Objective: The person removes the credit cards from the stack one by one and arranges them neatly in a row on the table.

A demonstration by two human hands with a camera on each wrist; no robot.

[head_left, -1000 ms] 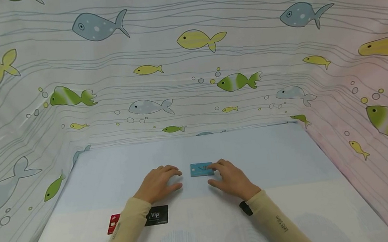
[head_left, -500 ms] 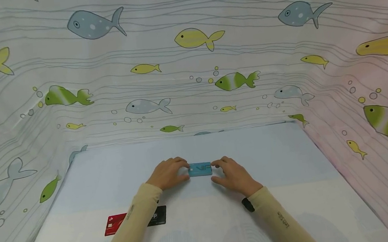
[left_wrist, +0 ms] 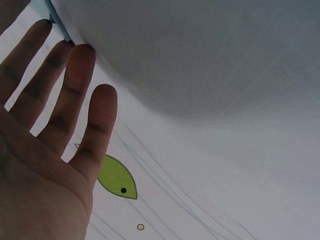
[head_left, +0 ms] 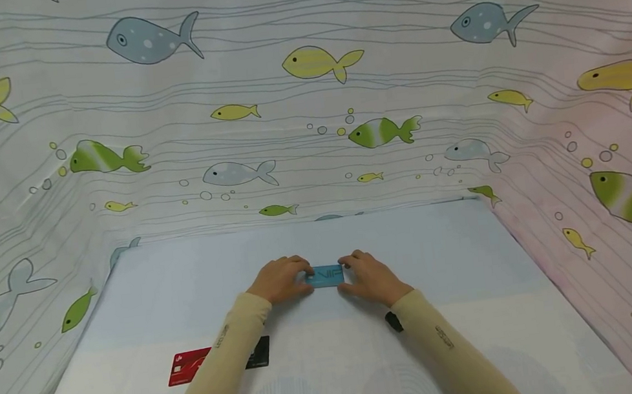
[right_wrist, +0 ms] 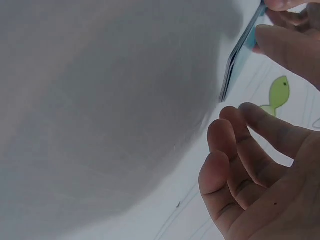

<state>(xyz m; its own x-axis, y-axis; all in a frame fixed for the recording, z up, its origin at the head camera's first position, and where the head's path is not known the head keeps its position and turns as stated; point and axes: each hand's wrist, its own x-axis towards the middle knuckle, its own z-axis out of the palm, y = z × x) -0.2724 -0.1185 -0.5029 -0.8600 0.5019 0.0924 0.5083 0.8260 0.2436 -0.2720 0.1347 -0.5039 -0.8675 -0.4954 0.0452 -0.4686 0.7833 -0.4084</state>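
A teal VIP card (head_left: 327, 276) lies flat on the table, between the two hands. My left hand (head_left: 280, 280) holds its left end, the thumb at the near edge and the forefinger at the far edge. In the left wrist view, fingertips meet the card's edge (left_wrist: 60, 21). My right hand (head_left: 373, 277) arches over the right end with curved fingers, thumb and forefinger by the two corners. The right wrist view has the card (right_wrist: 235, 57) nearly edge-on; contact with the right fingertips (right_wrist: 245, 106) is uncertain.
A red card (head_left: 186, 366) and a black card (head_left: 260, 352) lie on the pale table (head_left: 312, 366), partly hidden by the left sleeve (head_left: 219, 370). Fish-patterned cloth (head_left: 262, 138) surrounds the table's far side and flanks. A dark band (head_left: 393, 321) shows at the right wrist.
My left hand has moved right and forward to the teal card's left end. The right hand drew back off the card, then moved in at its right end.
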